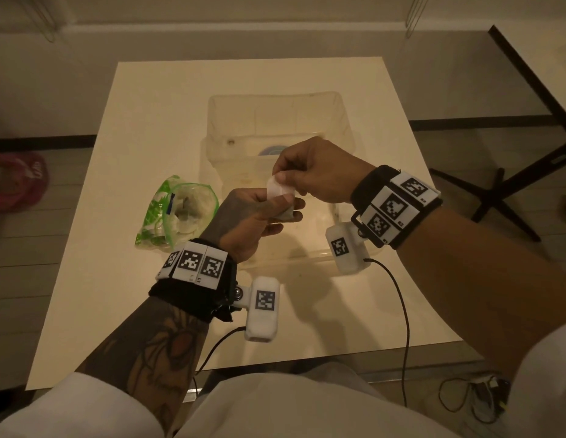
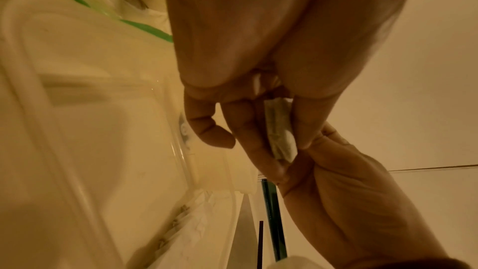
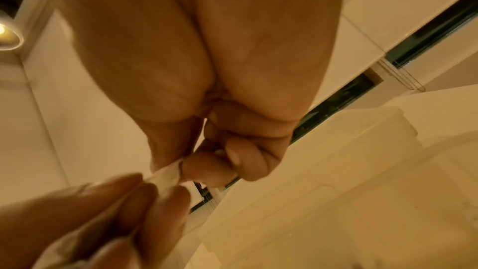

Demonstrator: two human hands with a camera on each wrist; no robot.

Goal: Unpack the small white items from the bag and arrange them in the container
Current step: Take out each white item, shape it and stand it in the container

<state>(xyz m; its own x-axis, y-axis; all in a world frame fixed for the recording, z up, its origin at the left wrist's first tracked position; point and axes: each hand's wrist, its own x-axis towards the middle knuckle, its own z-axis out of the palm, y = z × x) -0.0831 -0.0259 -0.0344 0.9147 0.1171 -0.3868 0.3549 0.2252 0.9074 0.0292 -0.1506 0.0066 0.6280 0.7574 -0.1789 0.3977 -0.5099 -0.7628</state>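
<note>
Head view, centre: left hand (image 1: 259, 216) and right hand (image 1: 310, 172) fingers both pinch pad (image 1: 277, 189); light, soft, thin; grip edges.

Head view looks steeply down on pale square table (image 1: 142, 216); both wrist views, close beneath palms, share small white wrapped item (image 2: 280, 130).

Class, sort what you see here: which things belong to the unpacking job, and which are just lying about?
Part of the job:
- small white item, pinched by both hands: left hand, right hand
- bag, on the table
- clear container

Just lying about:
- red object on the floor
- cables
- table
</note>
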